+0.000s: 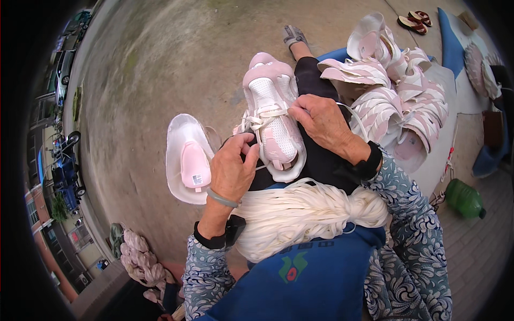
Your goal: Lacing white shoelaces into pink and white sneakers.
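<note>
A pink and white mesh shoe upper [276,131] lies across my dark-trousered leg, its toe pointing away from me. A cream shoelace [273,112] runs across its middle in a loose crossing. My right hand [324,125] is at the upper's right side, thumb and fingers pinched on the lace. On the left side, my left hand [233,166] has its fingers curled in a pinch by the lace; what is between the fingertips is too small to make out. A thick bundle of cream shoelaces [305,211] rests on my lap over a blue apron [321,273].
Left of my leg is another white upper with a pink insole [194,163]. A pile of pink and white uppers [401,101] lies at the right. Beyond it are sandals [414,23]; a green bottle [465,199] lies lower right. More uppers [140,257] sit lower left.
</note>
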`<state>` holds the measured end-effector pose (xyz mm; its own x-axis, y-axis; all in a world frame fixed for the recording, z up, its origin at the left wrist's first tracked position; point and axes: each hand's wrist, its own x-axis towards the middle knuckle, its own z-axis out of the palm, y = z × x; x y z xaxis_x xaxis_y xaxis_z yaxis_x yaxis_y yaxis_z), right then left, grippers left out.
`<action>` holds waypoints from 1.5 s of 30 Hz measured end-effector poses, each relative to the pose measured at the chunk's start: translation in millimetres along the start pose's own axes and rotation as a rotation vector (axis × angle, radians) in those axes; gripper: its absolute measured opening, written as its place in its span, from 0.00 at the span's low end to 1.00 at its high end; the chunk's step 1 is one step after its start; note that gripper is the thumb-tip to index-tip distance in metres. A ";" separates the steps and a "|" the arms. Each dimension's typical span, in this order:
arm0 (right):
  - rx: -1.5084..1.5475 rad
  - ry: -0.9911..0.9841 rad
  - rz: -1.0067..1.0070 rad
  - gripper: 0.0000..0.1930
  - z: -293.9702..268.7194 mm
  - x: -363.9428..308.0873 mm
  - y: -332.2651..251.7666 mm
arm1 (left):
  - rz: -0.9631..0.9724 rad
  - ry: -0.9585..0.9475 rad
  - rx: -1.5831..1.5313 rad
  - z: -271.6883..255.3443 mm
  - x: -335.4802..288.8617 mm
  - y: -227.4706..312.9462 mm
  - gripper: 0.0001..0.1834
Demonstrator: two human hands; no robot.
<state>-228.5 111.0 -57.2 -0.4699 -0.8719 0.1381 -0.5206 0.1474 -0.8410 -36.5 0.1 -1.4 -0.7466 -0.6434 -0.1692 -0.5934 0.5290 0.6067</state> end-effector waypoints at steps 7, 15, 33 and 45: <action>0.019 -0.058 0.037 0.10 -1.0 3.2 1.0 | -0.129 -0.038 -0.089 4.0 14.7 8.7 0.13; 0.026 -0.042 0.055 0.10 -1.6 4.0 -6.5 | 0.051 0.121 -0.090 14.4 22.0 -4.4 0.11; -0.048 0.013 0.044 0.16 -0.5 0.3 -25.8 | 0.410 0.354 0.252 -6.8 70.1 -12.8 0.07; -0.396 -0.145 0.024 0.18 -0.6 -13.4 -41.4 | 0.026 0.133 0.035 9.2 45.6 7.2 0.15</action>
<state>-201.1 116.9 -23.9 -0.3946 -0.9186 0.0222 -0.7577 0.3116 -0.5734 -77.6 -20.2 -11.8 -0.7166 -0.6959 -0.0480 -0.5864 0.5637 0.5817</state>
